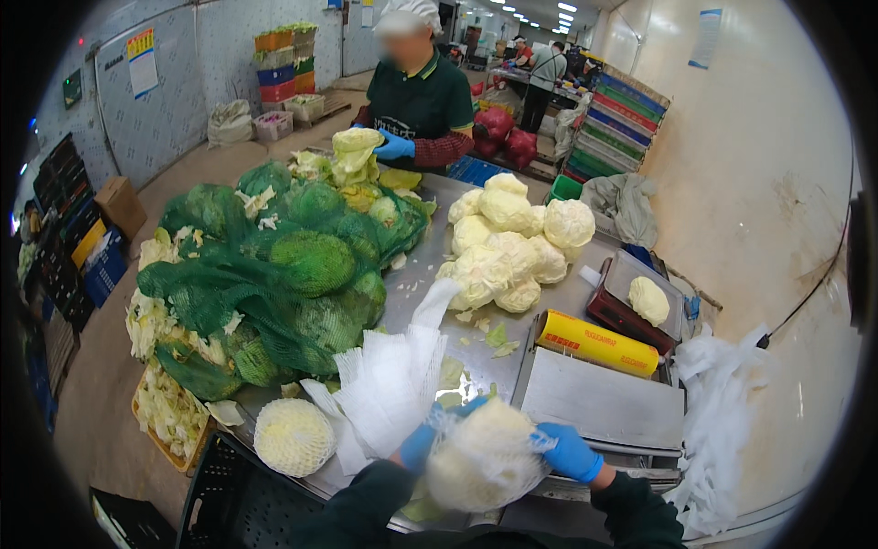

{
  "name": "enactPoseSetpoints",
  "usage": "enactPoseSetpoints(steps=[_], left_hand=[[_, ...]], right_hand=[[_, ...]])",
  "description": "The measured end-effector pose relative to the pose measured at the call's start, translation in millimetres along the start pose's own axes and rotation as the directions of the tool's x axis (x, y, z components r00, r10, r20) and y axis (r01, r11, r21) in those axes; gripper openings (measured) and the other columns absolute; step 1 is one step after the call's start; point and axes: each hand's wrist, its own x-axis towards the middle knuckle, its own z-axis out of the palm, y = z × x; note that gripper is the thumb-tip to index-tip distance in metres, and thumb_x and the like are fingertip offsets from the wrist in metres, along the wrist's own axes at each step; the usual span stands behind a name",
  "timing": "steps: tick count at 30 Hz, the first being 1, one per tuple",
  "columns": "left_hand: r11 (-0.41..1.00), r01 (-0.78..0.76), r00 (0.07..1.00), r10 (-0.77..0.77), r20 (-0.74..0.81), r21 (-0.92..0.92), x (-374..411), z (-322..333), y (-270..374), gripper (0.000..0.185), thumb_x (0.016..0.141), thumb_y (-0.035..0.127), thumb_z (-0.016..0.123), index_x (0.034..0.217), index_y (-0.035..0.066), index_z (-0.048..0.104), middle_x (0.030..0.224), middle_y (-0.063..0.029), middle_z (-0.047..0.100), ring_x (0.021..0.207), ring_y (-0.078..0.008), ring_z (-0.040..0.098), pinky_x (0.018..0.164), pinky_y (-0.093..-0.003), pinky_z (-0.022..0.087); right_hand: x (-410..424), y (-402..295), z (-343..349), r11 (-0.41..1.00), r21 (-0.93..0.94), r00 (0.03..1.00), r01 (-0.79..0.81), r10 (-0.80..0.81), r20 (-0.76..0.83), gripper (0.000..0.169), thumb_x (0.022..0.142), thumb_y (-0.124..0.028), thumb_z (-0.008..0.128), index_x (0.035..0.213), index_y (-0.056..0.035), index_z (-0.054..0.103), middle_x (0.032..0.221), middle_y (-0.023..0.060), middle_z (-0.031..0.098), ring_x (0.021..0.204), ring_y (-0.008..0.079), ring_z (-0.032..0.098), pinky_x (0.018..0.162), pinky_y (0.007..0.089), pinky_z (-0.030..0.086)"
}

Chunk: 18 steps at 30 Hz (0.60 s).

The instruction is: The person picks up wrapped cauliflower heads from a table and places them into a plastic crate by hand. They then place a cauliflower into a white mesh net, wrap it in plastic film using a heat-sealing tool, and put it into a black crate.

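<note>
A pale cabbage (pixel 488 446) partly covered by a white foam net sleeve sits between my hands at the table's near edge. My left hand (pixel 439 436), in a blue glove, grips its left side and the net there. On the right, my right hand (pixel 569 451), gloved too, pinches the stretched net edge. Left of my hands lies a spread of flat white foam net sleeves (pixel 394 384). Beside them stands a netted cabbage (pixel 295 438). Peeled cabbages (pixel 507 247) are heaped farther back on the steel table (pixel 411 302).
Cabbages in green mesh sacks (pixel 302 267) cover the table's left. A yellow film roll (pixel 597 343) lies on a wrapping machine (pixel 603 398); behind it a scale (pixel 658 274) bears one cabbage. A black crate (pixel 240 494) stands near left. Across the table, a co-worker (pixel 418 103) holds a leafy cabbage.
</note>
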Motion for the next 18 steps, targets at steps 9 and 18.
enactPoseSetpoints(steps=[9,18], left_hand=[[0.758,0.08,0.992,0.006,-0.129,0.648,-104,-19,-32,0.031,0.089,0.014,0.043,0.107,-0.005,0.06,0.107,-0.0179,0.063,0.102,-0.0275,0.06,0.096,-0.0382,0.043],[0.996,0.074,0.997,-0.073,-0.027,0.041,-124,-30,-45,0.043,0.087,0.016,0.056,0.122,-0.007,0.049,0.115,-0.0154,0.059,0.104,-0.0216,0.059,0.092,-0.0323,0.046]], right_hand=[[-21,-15,51,0.317,0.799,0.858,-0.511,0.236,0.455,0.022,0.093,-0.018,0.049,0.103,-0.0026,0.06,0.092,0.0065,0.065,0.083,0.0102,0.059,0.078,0.0261,0.05],[-72,-4,119,0.414,0.794,0.852,-0.446,-0.075,0.518,0.047,0.094,-0.022,0.049,0.135,-0.0023,0.037,0.134,0.0104,0.045,0.119,0.0212,0.048,0.099,0.0358,0.041]])
